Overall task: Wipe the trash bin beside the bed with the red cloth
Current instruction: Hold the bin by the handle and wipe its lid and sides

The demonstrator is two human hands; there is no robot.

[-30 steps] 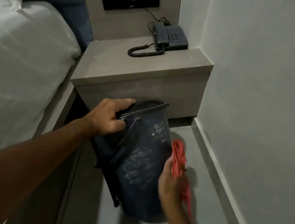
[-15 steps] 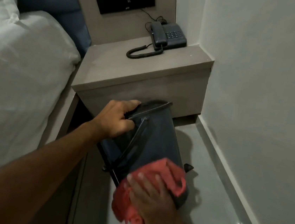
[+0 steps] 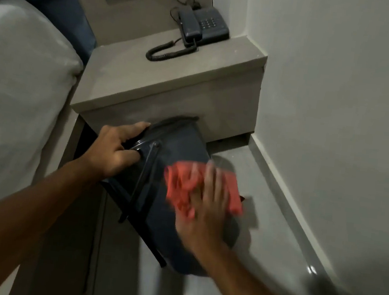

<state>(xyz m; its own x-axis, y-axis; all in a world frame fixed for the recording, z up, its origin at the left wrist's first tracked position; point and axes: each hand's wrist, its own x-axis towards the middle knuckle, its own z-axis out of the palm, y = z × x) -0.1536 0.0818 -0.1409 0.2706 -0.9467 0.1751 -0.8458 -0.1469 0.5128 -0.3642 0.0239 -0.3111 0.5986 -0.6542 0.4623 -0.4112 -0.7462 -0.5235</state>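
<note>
A dark blue-black trash bin (image 3: 167,226) is tilted toward me on the floor in front of the bedside cabinet. My left hand (image 3: 115,150) grips its rim and lid edge at the upper left. My right hand (image 3: 206,207) lies flat on the bin's side wall, pressing the red cloth (image 3: 184,182) against it; hand and cloth are blurred by motion. A thin dark pedal rod runs down the bin's left side. The bin's base is partly hidden by my right forearm.
The grey bedside cabinet (image 3: 171,84) carries a dark corded phone (image 3: 202,24). The bed with white bedding (image 3: 18,93) stands at the left. A white wall (image 3: 337,115) with a skirting board closes the right. Glossy grey floor (image 3: 263,240) lies around the bin.
My right hand has slid the red cloth up the bin's side, from near its bottom toward its middle. My left hand keeps its grip on the rim. The camera moved closer.
</note>
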